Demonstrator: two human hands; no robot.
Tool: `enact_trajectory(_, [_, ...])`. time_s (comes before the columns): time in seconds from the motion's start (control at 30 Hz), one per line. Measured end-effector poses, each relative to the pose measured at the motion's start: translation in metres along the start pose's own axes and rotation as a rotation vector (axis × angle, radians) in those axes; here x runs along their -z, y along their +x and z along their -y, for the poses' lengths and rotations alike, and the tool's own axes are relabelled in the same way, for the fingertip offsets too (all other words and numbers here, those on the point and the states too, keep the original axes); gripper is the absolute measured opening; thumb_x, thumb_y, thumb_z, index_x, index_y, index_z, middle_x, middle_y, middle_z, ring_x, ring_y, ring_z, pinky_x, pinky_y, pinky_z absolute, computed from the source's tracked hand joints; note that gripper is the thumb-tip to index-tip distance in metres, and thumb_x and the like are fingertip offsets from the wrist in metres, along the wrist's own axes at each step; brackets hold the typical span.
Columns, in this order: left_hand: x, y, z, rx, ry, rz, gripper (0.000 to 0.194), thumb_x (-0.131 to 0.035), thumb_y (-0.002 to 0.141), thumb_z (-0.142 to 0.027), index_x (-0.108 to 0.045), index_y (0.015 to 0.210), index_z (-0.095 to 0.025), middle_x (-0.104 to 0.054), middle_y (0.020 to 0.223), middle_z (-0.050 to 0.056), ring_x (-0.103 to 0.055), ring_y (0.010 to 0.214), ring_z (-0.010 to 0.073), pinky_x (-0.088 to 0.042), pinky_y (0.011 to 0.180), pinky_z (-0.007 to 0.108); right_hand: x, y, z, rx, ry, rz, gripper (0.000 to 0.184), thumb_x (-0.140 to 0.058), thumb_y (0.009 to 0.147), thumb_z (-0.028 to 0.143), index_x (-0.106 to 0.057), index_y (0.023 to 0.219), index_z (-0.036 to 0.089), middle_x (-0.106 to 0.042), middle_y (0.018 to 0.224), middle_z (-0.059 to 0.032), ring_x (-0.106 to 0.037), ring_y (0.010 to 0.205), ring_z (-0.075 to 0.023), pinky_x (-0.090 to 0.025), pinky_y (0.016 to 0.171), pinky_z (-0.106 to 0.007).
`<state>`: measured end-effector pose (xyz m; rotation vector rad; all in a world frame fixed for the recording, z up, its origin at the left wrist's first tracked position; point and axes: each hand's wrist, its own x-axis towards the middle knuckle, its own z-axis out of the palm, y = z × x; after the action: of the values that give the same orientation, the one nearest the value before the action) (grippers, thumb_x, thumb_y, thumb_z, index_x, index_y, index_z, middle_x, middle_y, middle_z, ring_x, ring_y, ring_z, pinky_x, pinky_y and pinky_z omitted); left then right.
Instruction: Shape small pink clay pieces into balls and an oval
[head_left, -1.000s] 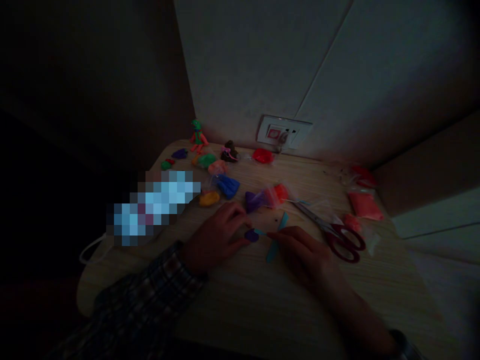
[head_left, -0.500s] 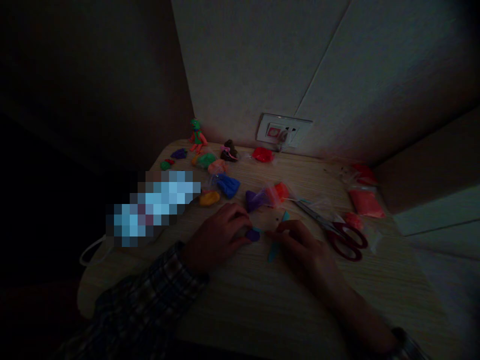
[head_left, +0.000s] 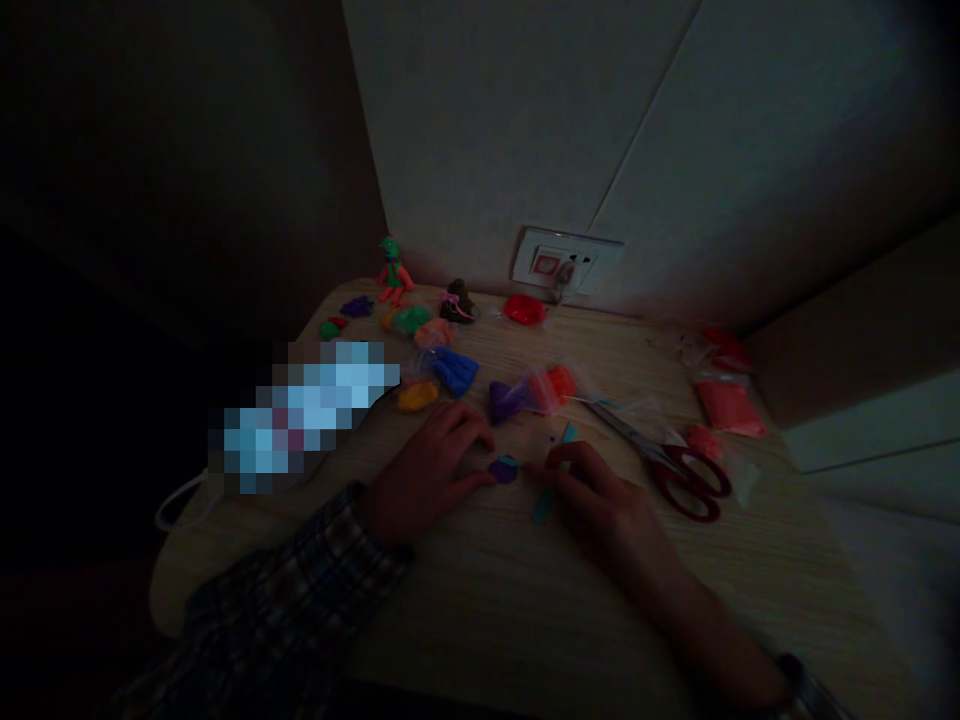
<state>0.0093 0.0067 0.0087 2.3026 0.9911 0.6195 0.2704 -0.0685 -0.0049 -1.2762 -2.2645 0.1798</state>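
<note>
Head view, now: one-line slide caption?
Left hand and right hand flank a small purple piece on a table, scissors farther right.

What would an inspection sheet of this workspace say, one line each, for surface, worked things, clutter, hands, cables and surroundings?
Surface: pale wood-grain tabletop, dimly lit.
Worked things: small round purple piece; flat light-blue strip, partly covered by right hand.
Clutter: red-handled metal scissors; soft-looking blue lump; green-and-coral figure.
Hands: left thumb at purple piece's edge; right fingertips nearby, grip unclear.
Cables: white looped cord, left.
Surroundings: pale wall, white rectangular socket plate.
</note>
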Motion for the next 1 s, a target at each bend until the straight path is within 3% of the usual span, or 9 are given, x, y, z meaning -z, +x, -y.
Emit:
enact_trajectory(0.17, [-0.0004,0.0005,0.0015,0.014,-0.014,0.017,0.024,-0.078,0.11,-0.036,-0.075,0.122,-0.016,-0.074,0.133,0.011,-0.073,0.121,0.03,-0.065,0.106,0.052,0.0042,0.0024,0.0006,0.027,0.02,0.008,0.022,-0.065,0.113,0.01,-0.071,0.133,0.02,-0.075,0.12,-0.0048,-0.074,0.084,-0.0145,-0.066,0.068,-0.027])
enact_trajectory(0.47, [0.003,0.0004,0.005,0.037,-0.068,0.025,0.023,-0.079,0.11,-0.036,-0.075,0.121,-0.016,-0.074,0.132,0.011,-0.073,0.12,0.0297,-0.065,0.104,0.052,0.0033,0.0027,0.0025,0.015,0.019,0.044,0.02,-0.072,0.113,0.019,-0.072,0.133,0.02,-0.076,0.119,-0.0049,-0.073,0.08,-0.0133,-0.065,0.065,-0.025])
enact_trajectory(0.77, [0.0068,0.0,0.005,0.078,-0.127,0.049,0.02,-0.077,0.111,-0.033,-0.074,0.122,-0.016,-0.074,0.128,0.01,-0.075,0.105,0.0244,-0.069,0.089,0.041,0.0062,0.0049,0.0037,0.004,0.035,0.097,0.022,-0.073,0.112,0.019,-0.072,0.135,0.019,-0.077,0.12,-0.005,-0.073,0.078,-0.013,-0.066,0.066,-0.026])
enact_trajectory(1.0, [0.007,0.0012,0.0056,0.074,-0.135,0.049,0.02,-0.078,0.11,-0.032,-0.074,0.122,-0.016,-0.074,0.129,0.01,-0.075,0.11,0.0259,-0.069,0.093,0.044,0.0026,0.0027,0.0029,0.015,0.045,0.082,0.022,-0.073,0.112,0.019,-0.073,0.134,0.019,-0.077,0.123,-0.0059,-0.075,0.083,-0.0145,-0.067,0.069,-0.028])
